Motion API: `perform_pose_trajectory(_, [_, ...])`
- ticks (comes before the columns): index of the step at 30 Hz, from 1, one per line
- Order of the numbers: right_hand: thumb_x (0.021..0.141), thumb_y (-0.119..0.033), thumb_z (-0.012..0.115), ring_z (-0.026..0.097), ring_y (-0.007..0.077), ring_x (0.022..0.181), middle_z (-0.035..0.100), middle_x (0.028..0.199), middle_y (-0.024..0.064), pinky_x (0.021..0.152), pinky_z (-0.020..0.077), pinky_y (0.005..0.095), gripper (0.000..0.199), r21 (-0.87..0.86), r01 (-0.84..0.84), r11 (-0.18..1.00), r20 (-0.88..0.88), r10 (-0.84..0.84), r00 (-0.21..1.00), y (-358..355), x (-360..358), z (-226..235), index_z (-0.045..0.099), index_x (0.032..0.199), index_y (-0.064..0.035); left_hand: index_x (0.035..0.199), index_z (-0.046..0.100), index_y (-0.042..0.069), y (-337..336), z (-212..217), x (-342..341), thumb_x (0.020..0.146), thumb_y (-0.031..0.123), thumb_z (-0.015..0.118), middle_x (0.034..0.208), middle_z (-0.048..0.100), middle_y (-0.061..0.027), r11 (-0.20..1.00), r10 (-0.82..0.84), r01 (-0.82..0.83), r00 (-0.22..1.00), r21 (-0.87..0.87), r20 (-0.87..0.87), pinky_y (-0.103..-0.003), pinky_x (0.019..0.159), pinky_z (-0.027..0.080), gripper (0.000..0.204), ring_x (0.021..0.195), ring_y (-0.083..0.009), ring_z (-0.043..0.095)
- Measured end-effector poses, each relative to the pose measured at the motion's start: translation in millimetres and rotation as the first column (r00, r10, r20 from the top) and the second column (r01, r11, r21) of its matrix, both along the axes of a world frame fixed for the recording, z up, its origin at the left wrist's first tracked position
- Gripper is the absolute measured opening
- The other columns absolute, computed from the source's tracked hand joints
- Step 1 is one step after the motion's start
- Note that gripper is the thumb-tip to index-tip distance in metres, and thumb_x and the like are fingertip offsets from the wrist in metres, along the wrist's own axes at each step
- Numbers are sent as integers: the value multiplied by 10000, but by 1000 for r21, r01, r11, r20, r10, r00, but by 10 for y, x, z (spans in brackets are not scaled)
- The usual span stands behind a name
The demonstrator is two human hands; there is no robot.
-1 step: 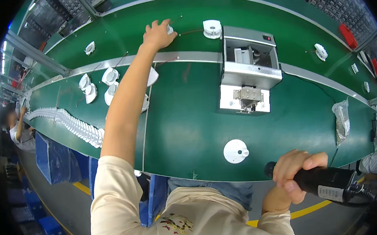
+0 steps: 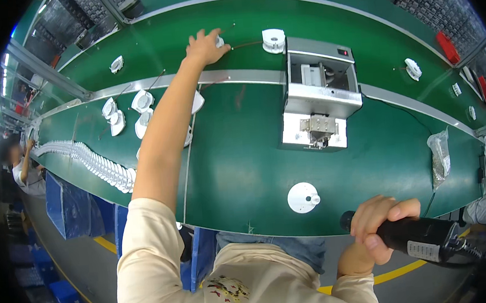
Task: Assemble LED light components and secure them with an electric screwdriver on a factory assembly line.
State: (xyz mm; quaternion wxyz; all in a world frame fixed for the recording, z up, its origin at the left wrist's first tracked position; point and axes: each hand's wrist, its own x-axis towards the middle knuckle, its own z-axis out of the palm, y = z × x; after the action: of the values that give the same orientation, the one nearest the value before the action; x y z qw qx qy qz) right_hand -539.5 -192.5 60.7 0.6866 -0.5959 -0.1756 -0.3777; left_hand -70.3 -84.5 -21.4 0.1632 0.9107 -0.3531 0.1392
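My left hand (image 2: 206, 47) is stretched far across the green bench, its fingers closed over a small white round part (image 2: 220, 40) on the far belt. A second white round part (image 2: 273, 40) lies just to the right of it, with a thin wire between them. At the near edge, my right hand (image 2: 379, 226) grips a black electric screwdriver (image 2: 424, 239) held roughly level. A white disc with a small knob (image 2: 303, 197) lies on the bench just left of that hand.
A grey box-shaped machine (image 2: 321, 98) stands mid-bench. Several white round parts (image 2: 133, 111) and a long row of stacked ones (image 2: 100, 164) lie at the left. A clear plastic bag (image 2: 440, 157) lies at the right. Other people work at both ends.
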Motion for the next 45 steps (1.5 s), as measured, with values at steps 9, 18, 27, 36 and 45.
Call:
perform_pose_trajectory(9, [667, 18, 750, 485, 141, 389, 525, 525, 31, 385, 431, 263, 421, 184, 158, 970, -49, -151, 987, 15, -160, 32, 464, 968, -54, 1312, 514, 106, 339, 928, -494, 794, 550, 616, 1013, 665, -224, 904, 10, -30, 999, -427, -48, -391, 835, 497, 690, 958, -346, 650])
perform_pose_trajectory(18, [681, 7, 733, 438, 128, 400, 472, 531, 17, 382, 386, 255, 413, 198, 109, 974, -93, -92, 991, 148, -70, 67, 446, 974, -46, 1051, 637, 56, 845, 636, -2410, 765, 578, 627, 874, 655, -216, 892, -304, 415, 843, 178, -444, -459, 697, 512, 595, 787, -396, 651])
perform_pose_trajectory(27, [750, -4, 595, 473, 124, 412, 479, 589, 16, 427, 438, 267, 490, -10, 90, 996, -97, -91, 991, 21, -222, 1, 365, 1180, -48, 919, 558, 84, 1113, 615, -2628, 590, 140, 799, 1132, 492, -102, 745, -631, 658, 641, -109, -436, -368, 807, 471, 411, 1022, -302, 529])
perform_pose_trajectory(36, [735, -4, 609, 480, 131, 430, 478, 609, 41, 438, 441, 279, 502, 18, 85, 996, -187, -80, 979, 68, -175, 63, 371, 1174, -47, 928, 667, 95, 641, 288, -3081, 630, 39, 770, 1137, 530, -106, 535, -844, 746, 445, -398, -301, -383, 847, 488, 320, 1047, -310, 546])
perform_pose_trajectory(45, [748, -9, 617, 491, 128, 434, 491, 616, 34, 443, 439, 277, 506, -17, 72, 997, -176, -74, 982, -17, -200, 45, 370, 1187, -58, 979, 678, 111, 553, 149, -3189, 682, 88, 748, 1148, 533, -75, 489, -869, 794, 405, -361, -285, -378, 849, 499, 306, 1060, -284, 523])
